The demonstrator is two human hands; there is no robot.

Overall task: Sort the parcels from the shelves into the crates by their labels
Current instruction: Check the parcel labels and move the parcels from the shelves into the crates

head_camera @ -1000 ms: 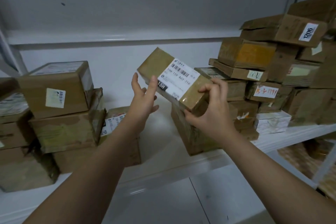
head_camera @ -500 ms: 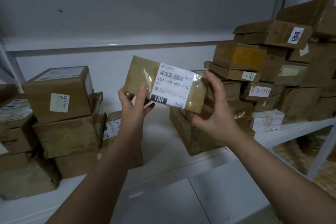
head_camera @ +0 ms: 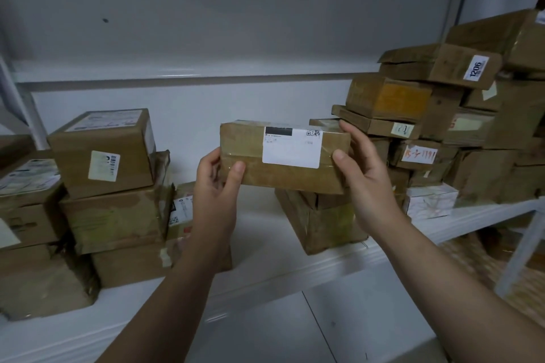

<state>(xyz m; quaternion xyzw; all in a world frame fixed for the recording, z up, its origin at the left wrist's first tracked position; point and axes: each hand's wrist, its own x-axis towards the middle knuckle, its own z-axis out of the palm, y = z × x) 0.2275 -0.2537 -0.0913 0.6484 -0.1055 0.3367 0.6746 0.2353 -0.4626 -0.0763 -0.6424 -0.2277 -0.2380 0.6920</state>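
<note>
Parcels (head_camera: 389,97) crowd the white shelf (head_camera: 295,271), with a tall pile (head_camera: 442,115) at the far right and a lower pile (head_camera: 112,209) at the left. Between them, lifted clear of the shelf, a brown parcel (head_camera: 283,177) is held level. The left hand (head_camera: 216,186) grips its left end and the right hand (head_camera: 365,183) its right end, thumbs on the near face. Its white label (head_camera: 292,149) faces the camera.

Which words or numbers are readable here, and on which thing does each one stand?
"1206": white sticker on the top-right box.
Orange handwritten label: digits unclear.
Label on the held parcel: print blurred.
Barcode sticker on the left box: too small.
</note>
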